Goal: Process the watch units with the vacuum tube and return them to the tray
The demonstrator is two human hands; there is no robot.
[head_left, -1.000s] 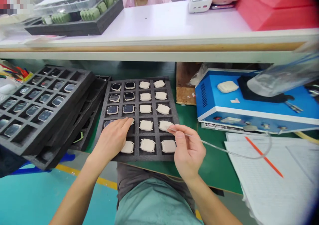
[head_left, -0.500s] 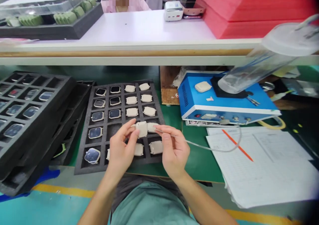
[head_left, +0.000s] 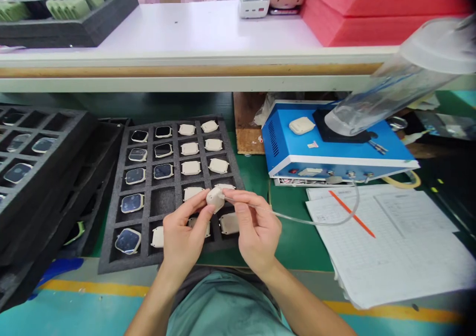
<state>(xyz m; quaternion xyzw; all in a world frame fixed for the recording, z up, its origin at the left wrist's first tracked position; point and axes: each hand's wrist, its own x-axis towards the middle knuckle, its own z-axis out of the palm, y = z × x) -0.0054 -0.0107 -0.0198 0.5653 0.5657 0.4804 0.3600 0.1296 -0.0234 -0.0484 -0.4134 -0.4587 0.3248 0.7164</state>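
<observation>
Well, L hand point(head_left: 185, 234) is pinching a beige watch case point(head_left: 215, 198), R hand's point(head_left: 261, 229) grip is closing round a clear tube point(head_left: 308, 222), tip prob. touching it. Case is hovering above the foam tray point(head_left: 147, 207); green worktop point(head_left: 293, 246) is carrying that, w/ a blue box point(head_left: 282, 125) sitting right.

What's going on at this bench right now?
A person is holding a cream watch up in the left hand, while the fingers of the right hand pinch a clear tube near its end, close to the watch. Whether the tip touches it is hard to tell. The tube curves toward the front of a blue box. Below the hands lies a dark tray of watches, some screen up, others showing cream backs.
</observation>
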